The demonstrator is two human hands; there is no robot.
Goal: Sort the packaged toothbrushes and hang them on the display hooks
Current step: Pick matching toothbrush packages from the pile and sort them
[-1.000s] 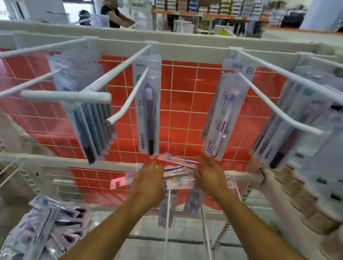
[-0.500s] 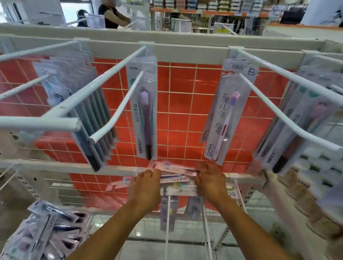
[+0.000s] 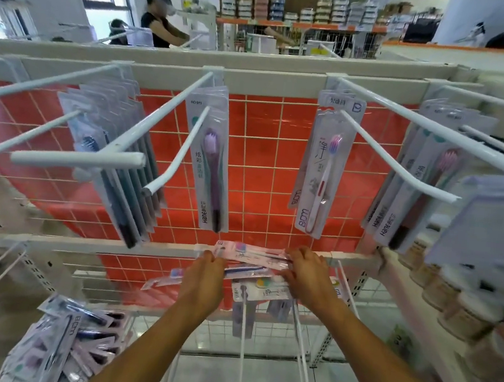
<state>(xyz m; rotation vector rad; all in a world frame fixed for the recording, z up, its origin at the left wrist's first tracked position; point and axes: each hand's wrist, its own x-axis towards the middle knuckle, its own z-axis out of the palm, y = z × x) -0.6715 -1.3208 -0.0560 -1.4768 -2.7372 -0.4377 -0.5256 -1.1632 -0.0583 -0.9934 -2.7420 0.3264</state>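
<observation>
Fingers of both the left hand (image 3: pixel 204 274) and right hand (image 3: pixel 306 271) pinch a fanned bundle of packaged toothbrushes (image 3: pixel 253 258) held flat just below the hanging red-handled pack (image 3: pixel 318 179), seemingly spread so each kind can be told apart for hooking.

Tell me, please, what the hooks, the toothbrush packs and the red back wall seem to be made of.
Hooks: probably metal rod with glossy white paint; they are thin, stiff and bent up at the tip.
Toothbrush packs: printed card behind clear plastic, judging by the shine over the brush.
Red back wall: smooth red panel, material unclear, behind a white wire grid.
</observation>
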